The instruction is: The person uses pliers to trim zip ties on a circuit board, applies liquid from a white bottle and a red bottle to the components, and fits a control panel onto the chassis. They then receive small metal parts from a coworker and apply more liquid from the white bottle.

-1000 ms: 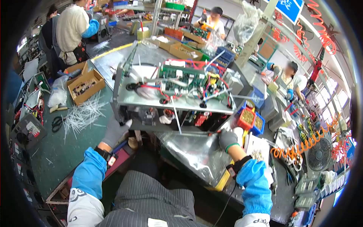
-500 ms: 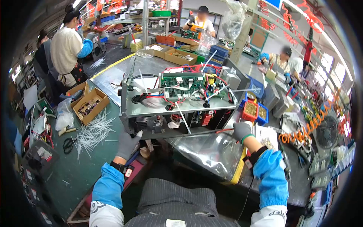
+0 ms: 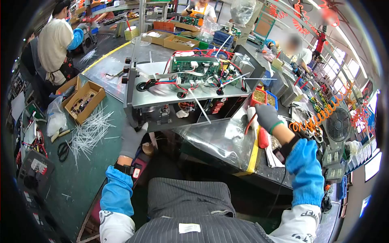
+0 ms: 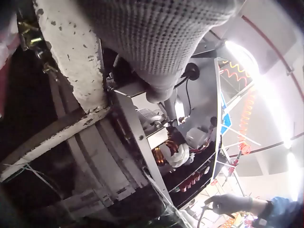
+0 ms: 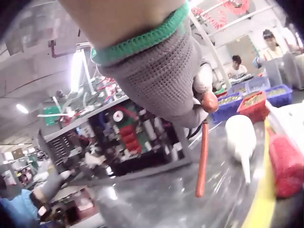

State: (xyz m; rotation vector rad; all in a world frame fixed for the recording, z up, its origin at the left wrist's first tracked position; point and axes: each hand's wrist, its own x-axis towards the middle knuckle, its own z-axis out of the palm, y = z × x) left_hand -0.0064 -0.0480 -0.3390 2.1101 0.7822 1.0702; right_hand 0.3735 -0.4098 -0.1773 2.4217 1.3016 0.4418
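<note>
An open metal chassis [image 3: 139,98] stands at the front of the bench, with a green circuit board [image 3: 190,69], wires and white cable ties on top. At its lower left corner, my gloved left hand [image 3: 132,139] grips the frame, thumb over the front edge. The left wrist view shows that thumb [image 4: 161,88] above copper coils [image 4: 165,151] inside. To the right of the chassis, my gloved right hand [image 3: 267,116] holds a thin red rod [image 5: 203,164], which points down. Beside this hand are a white nozzle bottle [image 5: 240,135] and a red object [image 5: 285,164].
Loose white cable ties [image 3: 91,131], black scissors [image 3: 63,150] and a cardboard box [image 3: 95,91] of parts lie on the left. Red [image 3: 258,97] and blue bins of small parts stand right. A fan [image 3: 338,123] and several people are farther off.
My right hand has moved right and up, away from the chassis's front edge, carrying the red rod, which has swung downward. The left hand stays at the corner while the head view shifts.
</note>
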